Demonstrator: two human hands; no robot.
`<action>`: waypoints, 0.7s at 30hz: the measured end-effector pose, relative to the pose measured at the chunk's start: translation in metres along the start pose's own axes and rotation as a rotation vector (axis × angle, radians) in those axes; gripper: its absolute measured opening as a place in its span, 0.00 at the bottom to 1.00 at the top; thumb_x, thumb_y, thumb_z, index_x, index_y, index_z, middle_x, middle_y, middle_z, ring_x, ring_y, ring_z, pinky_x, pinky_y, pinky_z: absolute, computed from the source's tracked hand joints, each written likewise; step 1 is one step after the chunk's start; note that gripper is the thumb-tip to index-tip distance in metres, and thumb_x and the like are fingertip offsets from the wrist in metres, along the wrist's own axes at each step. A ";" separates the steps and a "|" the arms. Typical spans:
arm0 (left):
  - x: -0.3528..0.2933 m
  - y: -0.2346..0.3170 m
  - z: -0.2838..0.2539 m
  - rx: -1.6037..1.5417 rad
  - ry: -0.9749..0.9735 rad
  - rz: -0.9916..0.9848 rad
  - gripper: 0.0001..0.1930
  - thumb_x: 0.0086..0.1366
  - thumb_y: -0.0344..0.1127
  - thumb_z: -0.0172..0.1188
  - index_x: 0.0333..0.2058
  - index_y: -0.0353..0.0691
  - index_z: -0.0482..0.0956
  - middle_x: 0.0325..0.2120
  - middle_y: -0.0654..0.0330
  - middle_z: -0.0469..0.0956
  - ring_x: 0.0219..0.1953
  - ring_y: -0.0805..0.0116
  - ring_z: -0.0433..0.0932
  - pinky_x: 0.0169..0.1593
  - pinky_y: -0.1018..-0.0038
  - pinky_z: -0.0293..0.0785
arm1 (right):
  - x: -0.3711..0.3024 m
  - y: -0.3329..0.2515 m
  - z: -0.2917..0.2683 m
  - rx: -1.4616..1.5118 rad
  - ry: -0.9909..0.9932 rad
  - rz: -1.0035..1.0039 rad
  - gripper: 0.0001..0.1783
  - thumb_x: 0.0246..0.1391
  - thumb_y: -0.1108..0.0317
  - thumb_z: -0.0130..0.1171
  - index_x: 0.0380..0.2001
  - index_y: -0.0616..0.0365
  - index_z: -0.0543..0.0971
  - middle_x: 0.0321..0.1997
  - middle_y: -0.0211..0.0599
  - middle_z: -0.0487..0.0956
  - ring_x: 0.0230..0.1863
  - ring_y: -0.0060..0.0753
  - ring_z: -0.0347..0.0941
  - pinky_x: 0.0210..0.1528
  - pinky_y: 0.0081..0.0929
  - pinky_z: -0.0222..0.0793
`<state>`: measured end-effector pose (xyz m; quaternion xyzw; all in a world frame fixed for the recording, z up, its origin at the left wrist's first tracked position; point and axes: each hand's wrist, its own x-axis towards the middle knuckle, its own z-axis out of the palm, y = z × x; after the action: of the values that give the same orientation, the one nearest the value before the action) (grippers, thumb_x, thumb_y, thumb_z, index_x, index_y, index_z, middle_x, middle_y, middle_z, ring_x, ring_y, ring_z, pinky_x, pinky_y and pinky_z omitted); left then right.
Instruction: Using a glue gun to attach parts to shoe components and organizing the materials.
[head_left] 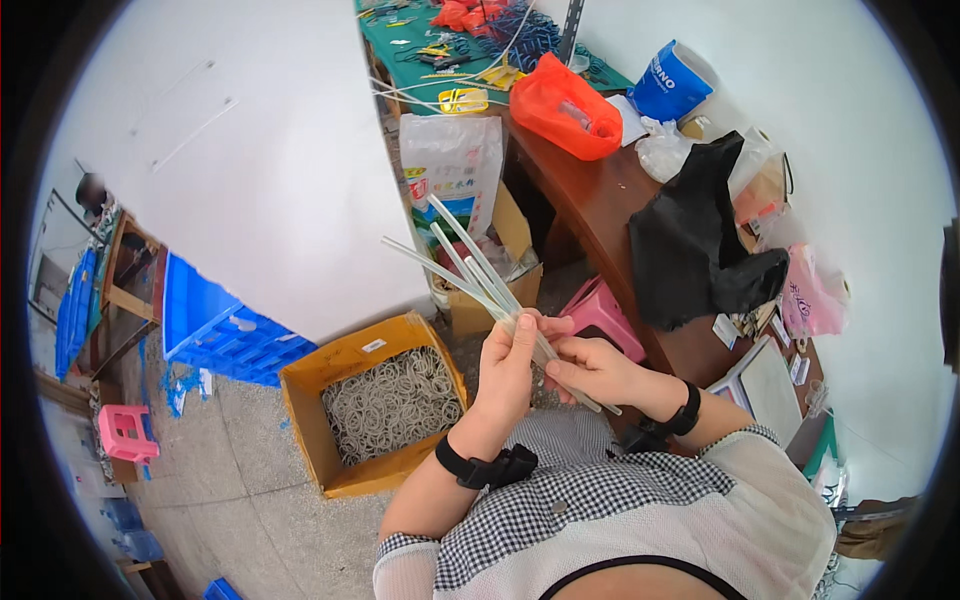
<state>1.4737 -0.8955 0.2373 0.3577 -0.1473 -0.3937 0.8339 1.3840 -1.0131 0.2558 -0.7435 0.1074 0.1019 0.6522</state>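
Note:
In front of my body I hold a small bundle of long, thin, translucent whitish rods [468, 268] that look like glue sticks. Their upper ends fan out toward the far left, and the lower ends poke out below my fingers. My left hand [508, 362] is closed around the middle of the bundle, thumb on top. Close beside it on the right, my right hand [592, 368] pinches the lower part of the same rods. Just left of my hands, an open cardboard box [312, 440] on the floor contains many greyish loops [392, 402].
A brown desk [590, 205] on the right carries a black bag [690, 245], a red bag [565, 110] and a blue tub [672, 80]. Beneath stands a pink stool [605, 315]. Blue crates [225, 325] and a white panel [260, 160] are at left.

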 end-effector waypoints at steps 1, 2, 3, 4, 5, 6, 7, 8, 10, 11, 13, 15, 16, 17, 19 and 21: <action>-0.012 0.005 -0.005 -0.006 -0.001 0.014 0.13 0.65 0.42 0.42 0.36 0.39 0.66 0.35 0.54 0.75 0.32 0.70 0.75 0.31 0.75 0.75 | -0.003 -0.001 0.011 0.017 -0.025 -0.006 0.13 0.56 0.62 0.46 0.37 0.62 0.70 0.24 0.30 0.72 0.23 0.17 0.69 0.25 0.15 0.65; -0.024 0.008 -0.010 -0.006 0.009 0.030 0.13 0.65 0.42 0.42 0.36 0.39 0.66 0.35 0.54 0.75 0.32 0.70 0.75 0.31 0.75 0.75 | -0.005 -0.003 0.023 0.032 -0.053 -0.012 0.14 0.56 0.62 0.46 0.39 0.62 0.69 0.25 0.30 0.72 0.23 0.18 0.70 0.26 0.16 0.67; -0.037 0.011 -0.015 0.033 0.031 0.083 0.12 0.65 0.42 0.42 0.36 0.39 0.67 0.34 0.55 0.75 0.33 0.71 0.75 0.33 0.75 0.74 | -0.009 -0.006 0.036 0.023 -0.073 -0.016 0.14 0.56 0.62 0.46 0.39 0.62 0.69 0.25 0.30 0.72 0.23 0.18 0.70 0.26 0.16 0.67; -0.049 0.016 -0.021 0.076 0.053 0.138 0.12 0.66 0.42 0.42 0.36 0.39 0.67 0.34 0.55 0.75 0.35 0.71 0.75 0.35 0.75 0.73 | -0.013 -0.009 0.048 0.030 -0.108 0.009 0.15 0.56 0.62 0.46 0.41 0.62 0.68 0.26 0.31 0.72 0.24 0.19 0.70 0.26 0.17 0.67; -0.066 0.026 -0.028 0.081 0.073 0.161 0.12 0.66 0.42 0.42 0.36 0.39 0.67 0.34 0.55 0.75 0.35 0.71 0.75 0.35 0.75 0.73 | -0.015 -0.010 0.064 0.037 -0.149 0.035 0.17 0.57 0.62 0.46 0.44 0.62 0.68 0.27 0.32 0.73 0.25 0.20 0.70 0.26 0.18 0.67; -0.084 0.038 -0.034 0.096 0.110 0.152 0.11 0.66 0.41 0.42 0.35 0.39 0.67 0.34 0.55 0.75 0.39 0.67 0.74 0.42 0.71 0.70 | -0.013 -0.008 0.081 0.029 -0.182 0.028 0.17 0.57 0.62 0.46 0.44 0.62 0.68 0.27 0.32 0.73 0.25 0.20 0.70 0.26 0.18 0.67; -0.101 0.049 -0.041 0.107 0.148 0.141 0.11 0.66 0.40 0.41 0.34 0.39 0.66 0.34 0.54 0.75 0.43 0.63 0.73 0.49 0.66 0.66 | -0.012 -0.004 0.100 0.105 -0.215 0.024 0.18 0.57 0.61 0.45 0.46 0.62 0.66 0.29 0.33 0.73 0.25 0.22 0.71 0.26 0.18 0.67; -0.119 0.058 -0.052 0.107 0.179 0.159 0.11 0.66 0.40 0.41 0.34 0.39 0.66 0.34 0.54 0.75 0.43 0.63 0.73 0.49 0.66 0.66 | -0.010 -0.002 0.120 0.185 -0.250 0.026 0.20 0.57 0.59 0.44 0.48 0.62 0.65 0.30 0.35 0.73 0.26 0.23 0.71 0.26 0.19 0.68; -0.153 0.078 -0.073 0.062 0.266 0.294 0.10 0.66 0.39 0.41 0.34 0.39 0.67 0.33 0.54 0.75 0.42 0.63 0.73 0.49 0.66 0.66 | -0.006 -0.005 0.162 0.272 -0.295 0.058 0.22 0.58 0.57 0.42 0.49 0.63 0.64 0.31 0.36 0.73 0.28 0.26 0.72 0.28 0.21 0.68; -0.171 0.088 -0.082 0.058 0.312 0.319 0.10 0.66 0.39 0.41 0.34 0.39 0.67 0.33 0.54 0.75 0.42 0.63 0.73 0.49 0.66 0.66 | -0.003 -0.008 0.181 0.361 -0.308 0.091 0.24 0.59 0.55 0.40 0.49 0.64 0.64 0.32 0.38 0.74 0.30 0.28 0.72 0.31 0.23 0.69; -0.205 0.112 -0.101 -0.070 0.385 0.492 0.10 0.66 0.37 0.41 0.36 0.37 0.67 0.32 0.55 0.74 0.40 0.64 0.74 0.49 0.66 0.67 | 0.006 -0.010 0.216 0.424 -0.351 0.110 0.26 0.59 0.53 0.38 0.49 0.65 0.63 0.32 0.39 0.74 0.31 0.30 0.72 0.33 0.26 0.69; -0.238 0.137 -0.117 -0.155 0.481 0.668 0.09 0.66 0.35 0.40 0.37 0.36 0.67 0.30 0.57 0.74 0.38 0.64 0.74 0.50 0.63 0.68 | 0.019 -0.014 0.246 0.483 -0.387 0.117 0.29 0.59 0.51 0.34 0.50 0.67 0.62 0.37 0.41 0.73 0.38 0.34 0.71 0.41 0.31 0.67; -0.253 0.146 -0.127 -0.156 0.518 0.700 0.09 0.66 0.35 0.40 0.37 0.36 0.67 0.30 0.57 0.74 0.38 0.64 0.74 0.50 0.63 0.68 | 0.025 -0.019 0.262 0.468 -0.432 0.132 0.29 0.59 0.51 0.34 0.50 0.67 0.62 0.37 0.41 0.73 0.38 0.34 0.71 0.41 0.31 0.67; -0.270 0.156 -0.136 -0.145 0.589 0.783 0.09 0.66 0.36 0.41 0.35 0.38 0.67 0.30 0.57 0.74 0.38 0.63 0.75 0.50 0.62 0.69 | 0.032 -0.025 0.281 0.504 -0.417 0.116 0.28 0.59 0.51 0.35 0.50 0.67 0.61 0.39 0.41 0.72 0.40 0.34 0.70 0.42 0.31 0.67; -0.299 0.167 -0.148 -0.139 0.682 0.919 0.08 0.65 0.36 0.42 0.34 0.39 0.68 0.29 0.56 0.74 0.38 0.61 0.75 0.50 0.62 0.69 | 0.043 -0.032 0.315 0.571 -0.422 0.098 0.26 0.60 0.53 0.35 0.50 0.65 0.62 0.44 0.42 0.69 0.44 0.33 0.68 0.44 0.31 0.66; -0.316 0.169 -0.159 -0.149 0.735 1.001 0.08 0.65 0.36 0.42 0.34 0.39 0.68 0.30 0.56 0.74 0.38 0.61 0.75 0.50 0.62 0.68 | 0.055 -0.039 0.346 0.589 -0.470 0.104 0.26 0.60 0.53 0.36 0.50 0.65 0.62 0.43 0.41 0.69 0.43 0.32 0.68 0.44 0.31 0.66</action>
<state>1.4469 -0.5050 0.2580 0.2984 0.0273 0.1845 0.9360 1.4441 -0.6669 0.2325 -0.4740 0.0173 0.2672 0.8388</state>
